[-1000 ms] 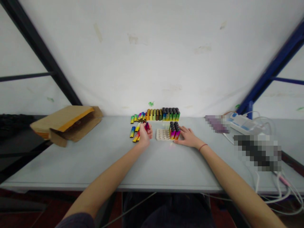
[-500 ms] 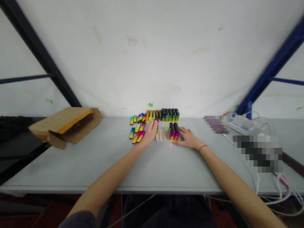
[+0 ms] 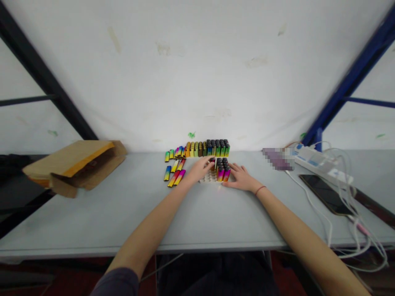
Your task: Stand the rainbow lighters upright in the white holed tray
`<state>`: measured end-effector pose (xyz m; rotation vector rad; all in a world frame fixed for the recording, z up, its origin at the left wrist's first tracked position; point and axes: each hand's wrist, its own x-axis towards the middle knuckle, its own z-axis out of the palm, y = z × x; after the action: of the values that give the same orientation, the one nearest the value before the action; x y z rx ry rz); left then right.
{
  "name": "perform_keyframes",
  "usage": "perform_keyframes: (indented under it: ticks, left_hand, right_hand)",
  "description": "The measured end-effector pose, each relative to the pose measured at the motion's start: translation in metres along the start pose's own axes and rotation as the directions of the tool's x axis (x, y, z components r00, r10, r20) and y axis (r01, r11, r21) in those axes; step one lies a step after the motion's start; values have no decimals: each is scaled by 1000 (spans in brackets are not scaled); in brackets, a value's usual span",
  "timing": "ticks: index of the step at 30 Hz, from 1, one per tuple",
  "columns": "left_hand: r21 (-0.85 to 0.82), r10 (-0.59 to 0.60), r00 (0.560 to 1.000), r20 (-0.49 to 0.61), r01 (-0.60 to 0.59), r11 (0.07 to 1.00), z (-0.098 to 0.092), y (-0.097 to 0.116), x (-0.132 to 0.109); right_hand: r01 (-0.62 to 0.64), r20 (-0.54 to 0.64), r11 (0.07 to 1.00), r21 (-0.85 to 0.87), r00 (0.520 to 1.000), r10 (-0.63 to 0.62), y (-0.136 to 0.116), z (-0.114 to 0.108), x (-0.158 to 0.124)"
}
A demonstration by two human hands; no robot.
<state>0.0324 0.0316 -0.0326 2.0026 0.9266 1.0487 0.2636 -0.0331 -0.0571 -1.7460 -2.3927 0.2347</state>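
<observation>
A white tray with round holes (image 3: 207, 179) lies on the table, with several upright pink-and-orange lighters (image 3: 223, 169) packed at its right side. My left hand (image 3: 197, 169) is above the tray's left part, fingers closed on a lighter (image 3: 212, 161) that is mostly hidden by them. My right hand (image 3: 242, 177) rests on the table with its fingers spread, touching or very close to the tray's right edge. Left of my left hand, several loose shiny lighters (image 3: 176, 178) lie flat on the table.
Behind the tray stand rows of black-topped lighters (image 3: 218, 148) and yellow lighters (image 3: 196, 149). An open paper bag (image 3: 77, 164) lies at the left. On the right are a phone (image 3: 325, 194), a power strip (image 3: 317, 162) and tangled white cables (image 3: 354, 222).
My left hand has moved right with the lighter, from the tray's left edge to over its holes, near the standing lighters. My right hand stays beside the tray. The view has shifted slightly.
</observation>
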Motion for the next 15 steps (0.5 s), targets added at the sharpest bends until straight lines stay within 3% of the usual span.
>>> perform_keyframes:
  ticks: [4,10,12,15]
  left_hand:
    - [-36,-22,999,-28,21,999,0,4,-4]
    - [200,113,993,21,-115,973,-14,7,-11]
    - [316,40,999,-37,-26,948,-30,8,-13]
    - [462,-180,974,-138,224,858,-61,7,-17]
  right_hand:
    - [9,-12,1000,2,1000,-9,2,1,1]
    - [26,-29,1000,-12,999,-26,4,3,1]
    - [29,-31,999,-15,999,-29,4,3,1]
    - [31,-25,999,-15,999,-31,2,1,1]
